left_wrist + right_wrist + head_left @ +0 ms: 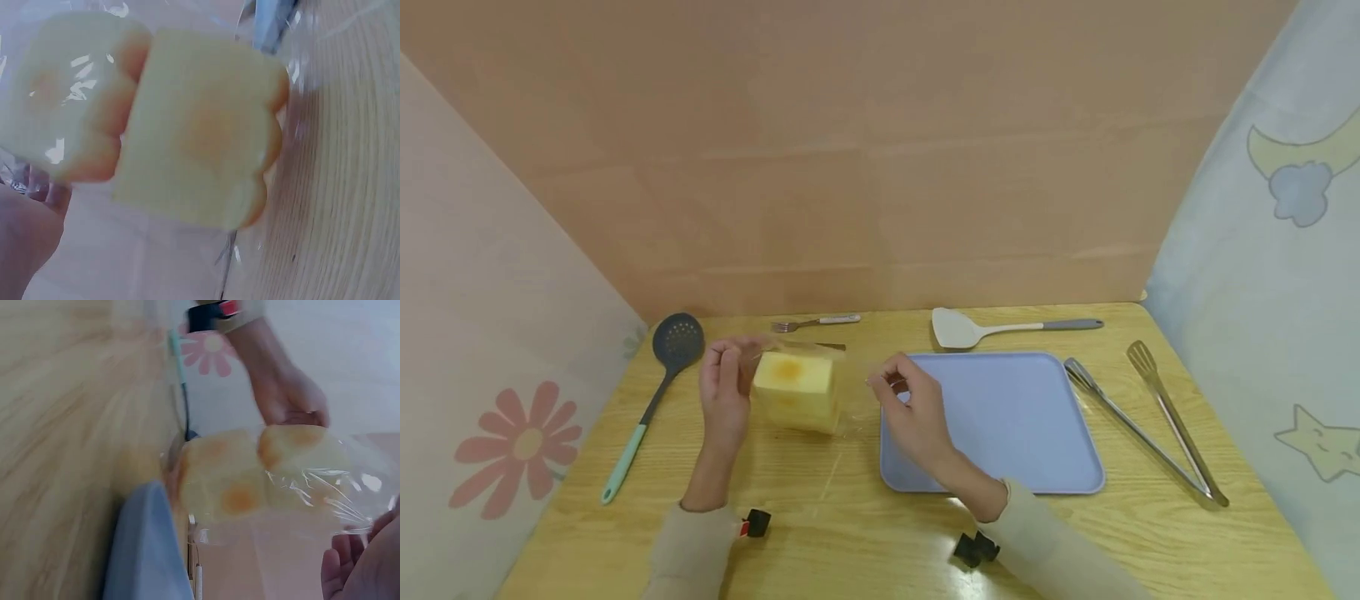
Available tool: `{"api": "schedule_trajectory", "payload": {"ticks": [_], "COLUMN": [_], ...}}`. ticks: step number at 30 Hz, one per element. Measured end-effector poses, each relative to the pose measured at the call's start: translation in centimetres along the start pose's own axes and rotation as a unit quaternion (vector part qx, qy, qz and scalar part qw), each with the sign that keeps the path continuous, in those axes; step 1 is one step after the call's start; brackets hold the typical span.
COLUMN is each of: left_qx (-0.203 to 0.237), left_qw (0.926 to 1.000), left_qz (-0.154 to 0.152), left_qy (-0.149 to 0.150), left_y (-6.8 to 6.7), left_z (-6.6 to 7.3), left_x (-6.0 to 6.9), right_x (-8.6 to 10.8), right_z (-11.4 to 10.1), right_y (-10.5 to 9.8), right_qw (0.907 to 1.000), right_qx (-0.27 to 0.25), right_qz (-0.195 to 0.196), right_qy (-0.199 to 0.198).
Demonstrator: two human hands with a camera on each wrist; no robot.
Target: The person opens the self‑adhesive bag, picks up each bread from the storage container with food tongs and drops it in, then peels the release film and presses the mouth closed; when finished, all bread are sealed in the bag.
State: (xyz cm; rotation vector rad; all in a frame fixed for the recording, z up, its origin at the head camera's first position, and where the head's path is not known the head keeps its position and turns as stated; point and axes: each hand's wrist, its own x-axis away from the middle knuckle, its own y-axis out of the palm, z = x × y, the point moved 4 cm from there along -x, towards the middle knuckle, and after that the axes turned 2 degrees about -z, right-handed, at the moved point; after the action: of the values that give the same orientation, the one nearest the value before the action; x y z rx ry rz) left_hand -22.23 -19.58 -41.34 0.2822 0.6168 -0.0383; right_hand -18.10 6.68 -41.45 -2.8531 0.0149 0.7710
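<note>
Above the table hangs a clear plastic bag [350, 481] with yellow bread [793, 385] in it. In the left wrist view two bread pieces [200, 131] show side by side, browned along their lobed edges. My left hand [726, 387] grips the bag's left side, its fingers partly hidden behind the film. On the other side my right hand [917, 412], thumb and index finger curled together, pinches the thin film above the left edge of a blue tray [1007, 425]. The right wrist view has the left hand [294, 397] beyond the bread.
A slotted skimmer [678, 342] lies on the left. Behind the bag are a fork [816, 323] and a partly covered utensil [831, 346]. A white turner [958, 329] lies behind the tray, and metal tongs [1172, 417] lie on the right.
</note>
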Motion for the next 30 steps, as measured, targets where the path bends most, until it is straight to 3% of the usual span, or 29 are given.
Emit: {"api": "schedule_trajectory", "payload": {"ticks": [2, 4, 7, 13, 16, 25, 30], "left_qx": [-0.004, -0.016, -0.055, -0.117, -0.126, -0.135, -0.155], "left_qw": [0.9999, 0.9994, 0.9976, 0.9830, 0.9744, 0.9716, 0.9638], "left_qz": [-0.005, -0.009, 0.020, 0.138, 0.174, 0.175, 0.182], "left_qy": [0.016, 0.029, 0.037, -0.031, -0.067, -0.084, -0.118], "left_y": [0.2, 0.6, 1.0, 1.3, 1.4, 2.3, 2.5], "left_z": [-0.1, -0.2, -0.3, -0.7, -0.9, -1.3, -1.5], "left_x": [0.1, 0.3, 0.6, 1.5, 1.8, 1.9, 2.0], "right_x": [0.1, 0.2, 0.2, 0.2, 0.1, -0.3, -1.0], "right_z": [0.2, 0.3, 0.4, 0.6, 0.7, 1.1, 1.0], "right_y": [0.1, 0.2, 0.3, 0.4, 0.3, 0.2, 0.2], "right_qw": [0.9996, 0.9993, 0.9982, 0.9951, 0.9944, 0.9936, 0.9855], "right_qx": [-0.010, -0.027, -0.051, -0.085, -0.089, -0.107, -0.158], "right_qz": [-0.010, -0.014, -0.021, -0.029, -0.028, 0.003, 0.034], "right_qy": [0.024, 0.022, 0.026, 0.042, 0.051, 0.039, 0.051]}}
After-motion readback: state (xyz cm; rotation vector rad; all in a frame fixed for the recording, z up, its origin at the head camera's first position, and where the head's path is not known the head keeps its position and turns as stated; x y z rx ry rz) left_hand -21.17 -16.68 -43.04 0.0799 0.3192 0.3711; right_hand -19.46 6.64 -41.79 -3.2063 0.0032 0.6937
